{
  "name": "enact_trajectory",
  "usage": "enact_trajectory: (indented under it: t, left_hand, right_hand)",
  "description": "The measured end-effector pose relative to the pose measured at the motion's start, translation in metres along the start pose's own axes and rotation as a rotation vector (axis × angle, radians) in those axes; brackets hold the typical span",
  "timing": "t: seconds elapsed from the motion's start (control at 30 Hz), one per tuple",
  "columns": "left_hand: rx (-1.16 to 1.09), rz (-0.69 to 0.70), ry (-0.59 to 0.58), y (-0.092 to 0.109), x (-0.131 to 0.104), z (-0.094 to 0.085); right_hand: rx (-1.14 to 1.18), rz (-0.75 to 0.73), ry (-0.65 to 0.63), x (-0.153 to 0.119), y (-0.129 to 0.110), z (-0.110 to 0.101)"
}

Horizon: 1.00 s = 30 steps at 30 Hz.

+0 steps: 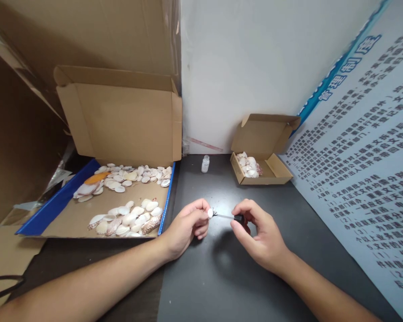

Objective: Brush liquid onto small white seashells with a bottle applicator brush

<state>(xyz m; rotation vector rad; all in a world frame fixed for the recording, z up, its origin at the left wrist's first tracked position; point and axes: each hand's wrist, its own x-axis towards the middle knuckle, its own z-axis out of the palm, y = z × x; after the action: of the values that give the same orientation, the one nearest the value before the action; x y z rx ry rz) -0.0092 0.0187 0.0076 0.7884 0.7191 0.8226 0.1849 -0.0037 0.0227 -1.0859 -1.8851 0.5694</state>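
Near the middle of the dark table, my left hand (192,222) pinches a small white shell (210,213) between thumb and fingertips. Facing it from the right, my right hand (259,230) holds a black cap (239,219) with a thin rod (224,216) that points left toward the shell. A small dark piece at the rod's left end meets or overlaps the shell's edge; whether they touch is too small to tell. Beyond the hands, a little glass bottle (205,164) stands upright and without a cap.
At the left, a large open carton with a blue rim (168,197) holds several shells and an orange piece (96,178). A small open cardboard box (267,180) with shells stands at the back right. A white wall (238,67) rises behind; a printed sheet (366,156) is at the right.
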Motion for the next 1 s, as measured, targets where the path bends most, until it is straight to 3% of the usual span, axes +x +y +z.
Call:
enact_trajectory:
  t: [1.0]
  left_hand:
    - [-0.004, 0.005, 0.0, 0.0, -0.0004, 0.0]
  right_hand:
    - [-0.004, -0.009, -0.025, -0.001, -0.0003, -0.0013]
